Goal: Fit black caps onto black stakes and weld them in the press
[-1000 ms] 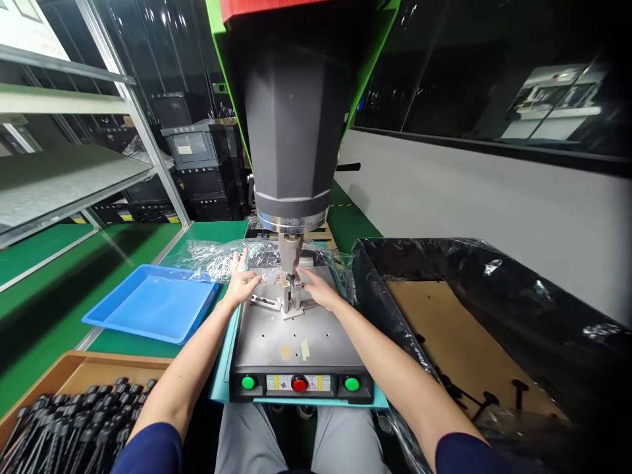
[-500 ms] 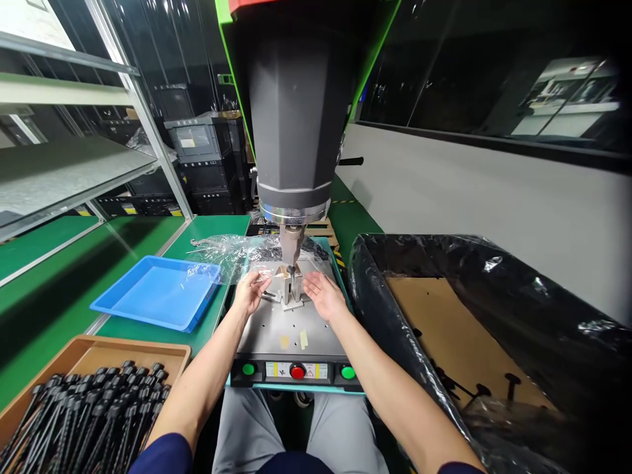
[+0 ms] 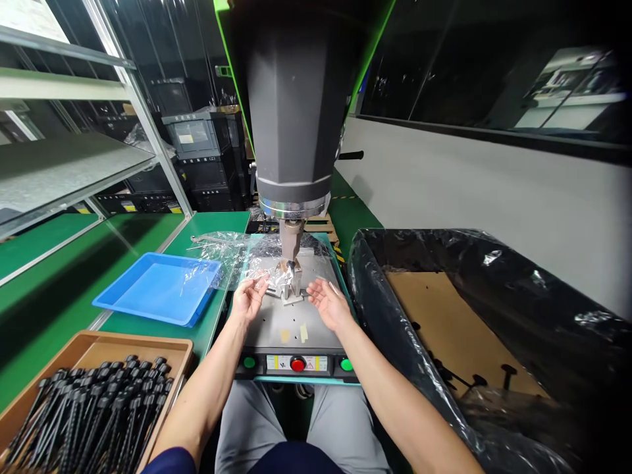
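My left hand [image 3: 249, 299] is beside a small metal fixture [image 3: 293, 291], its fingers loosely bent and apart, close to clear plastic film [image 3: 228, 253]. Whether the fingertips touch the film I cannot tell. On the fixture's other side is my right hand [image 3: 330, 305], palm turned inward and fingers spread, holding nothing. A small black part [image 3: 290, 266] sits at the top of the fixture. Right above it is the metal tip [image 3: 291, 238] of a large dark grey press head [image 3: 295, 125]. The fixture stands on a metal plate [image 3: 276, 334].
Two green buttons [image 3: 249, 363] flank a red button [image 3: 297, 364] at the plate's front. On the left are a blue tray [image 3: 148, 284] and a brown tray [image 3: 89, 342] of black strap-like parts [image 3: 99, 408]. A bin lined with black plastic [image 3: 385, 309] stands right, holding cardboard and several black parts.
My right hand has shifted slightly down and away from the fixture. The left hand stays in nearly the same place. The whole view has moved a little.
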Demonstrator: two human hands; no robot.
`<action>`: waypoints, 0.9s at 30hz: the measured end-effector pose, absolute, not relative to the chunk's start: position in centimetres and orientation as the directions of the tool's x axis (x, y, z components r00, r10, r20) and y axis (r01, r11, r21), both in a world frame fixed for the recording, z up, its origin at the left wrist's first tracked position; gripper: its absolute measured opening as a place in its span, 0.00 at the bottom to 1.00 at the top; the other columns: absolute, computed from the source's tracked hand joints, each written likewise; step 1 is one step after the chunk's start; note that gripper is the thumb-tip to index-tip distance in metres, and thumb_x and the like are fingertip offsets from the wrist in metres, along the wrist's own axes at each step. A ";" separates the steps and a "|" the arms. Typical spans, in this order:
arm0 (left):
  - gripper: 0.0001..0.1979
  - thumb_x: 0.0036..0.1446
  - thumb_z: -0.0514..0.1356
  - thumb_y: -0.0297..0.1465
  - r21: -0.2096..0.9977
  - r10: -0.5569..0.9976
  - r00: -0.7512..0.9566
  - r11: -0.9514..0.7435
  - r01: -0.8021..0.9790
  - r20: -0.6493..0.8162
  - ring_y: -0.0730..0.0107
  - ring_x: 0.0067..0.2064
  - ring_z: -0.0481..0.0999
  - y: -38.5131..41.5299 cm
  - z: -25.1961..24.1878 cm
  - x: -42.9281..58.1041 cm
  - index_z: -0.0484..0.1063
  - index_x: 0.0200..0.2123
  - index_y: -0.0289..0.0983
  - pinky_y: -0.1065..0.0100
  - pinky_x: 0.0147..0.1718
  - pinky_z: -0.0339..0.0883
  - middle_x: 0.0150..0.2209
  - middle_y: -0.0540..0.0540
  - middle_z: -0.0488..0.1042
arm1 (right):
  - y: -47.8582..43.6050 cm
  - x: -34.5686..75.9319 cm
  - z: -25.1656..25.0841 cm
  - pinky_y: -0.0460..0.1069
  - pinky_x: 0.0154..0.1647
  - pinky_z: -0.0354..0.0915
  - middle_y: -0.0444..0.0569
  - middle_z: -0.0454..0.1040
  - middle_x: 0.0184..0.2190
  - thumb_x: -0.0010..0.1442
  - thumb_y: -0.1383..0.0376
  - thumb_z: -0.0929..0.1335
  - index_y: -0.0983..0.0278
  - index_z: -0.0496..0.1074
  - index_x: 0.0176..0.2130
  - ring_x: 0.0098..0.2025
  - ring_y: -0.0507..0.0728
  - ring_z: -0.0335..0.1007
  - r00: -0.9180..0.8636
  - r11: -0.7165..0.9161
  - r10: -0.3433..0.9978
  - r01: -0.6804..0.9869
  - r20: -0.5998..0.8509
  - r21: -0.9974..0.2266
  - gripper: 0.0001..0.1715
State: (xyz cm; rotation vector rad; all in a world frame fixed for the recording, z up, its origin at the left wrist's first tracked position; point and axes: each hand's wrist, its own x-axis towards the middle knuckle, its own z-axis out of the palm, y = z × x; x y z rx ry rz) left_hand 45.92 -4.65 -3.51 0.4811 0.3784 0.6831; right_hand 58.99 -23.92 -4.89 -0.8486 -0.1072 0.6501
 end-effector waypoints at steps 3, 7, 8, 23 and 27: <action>0.06 0.45 0.60 0.20 0.529 0.707 0.679 0.660 -0.534 -0.197 0.57 0.47 0.80 -4.4 -4.2 45.5 0.70 0.25 0.36 0.57 0.49 0.73 0.40 0.42 0.81 | -24.0 58.5 -5.1 0.48 0.31 0.70 0.51 0.79 0.34 0.47 0.52 0.78 0.63 0.76 0.36 0.36 0.57 0.76 0.794 0.448 0.588 -0.476 -0.152 -0.757 0.22; 0.06 0.44 0.60 0.20 0.511 0.748 0.633 0.630 -0.585 -0.198 0.60 0.47 0.79 -3.9 -4.8 44.8 0.69 0.23 0.36 0.56 0.52 0.70 0.41 0.42 0.81 | -24.0 57.6 -5.2 0.47 0.32 0.70 0.50 0.79 0.37 0.46 0.50 0.78 0.62 0.77 0.37 0.39 0.57 0.75 0.785 0.433 0.610 -0.441 -0.104 -0.786 0.23; 0.06 0.43 0.60 0.19 0.510 0.756 0.625 0.622 -0.593 -0.195 0.60 0.47 0.79 -3.9 -4.9 44.7 0.70 0.23 0.36 0.55 0.53 0.69 0.41 0.43 0.81 | -24.1 57.4 -5.2 0.47 0.33 0.70 0.49 0.79 0.37 0.46 0.50 0.78 0.62 0.77 0.37 0.39 0.57 0.75 0.783 0.433 0.615 -0.434 -0.093 -0.790 0.24; 0.05 0.45 0.62 0.22 0.572 0.744 0.643 0.612 -0.546 -0.182 0.62 0.48 0.78 -4.5 -5.7 44.0 0.72 0.26 0.37 0.56 0.56 0.66 0.41 0.44 0.81 | -24.4 56.4 -6.2 0.47 0.32 0.70 0.51 0.79 0.36 0.47 0.52 0.78 0.63 0.76 0.39 0.37 0.56 0.76 0.766 0.403 0.618 -0.501 -0.176 -0.766 0.24; 0.04 0.46 0.64 0.24 0.577 0.727 0.663 0.624 -0.527 -0.180 0.61 0.49 0.78 -4.5 -6.0 44.3 0.72 0.26 0.37 0.56 0.57 0.65 0.40 0.43 0.81 | -24.1 56.6 -6.3 0.47 0.30 0.70 0.50 0.79 0.35 0.45 0.51 0.79 0.63 0.76 0.38 0.36 0.56 0.76 0.770 0.403 0.606 -0.512 -0.198 -0.759 0.25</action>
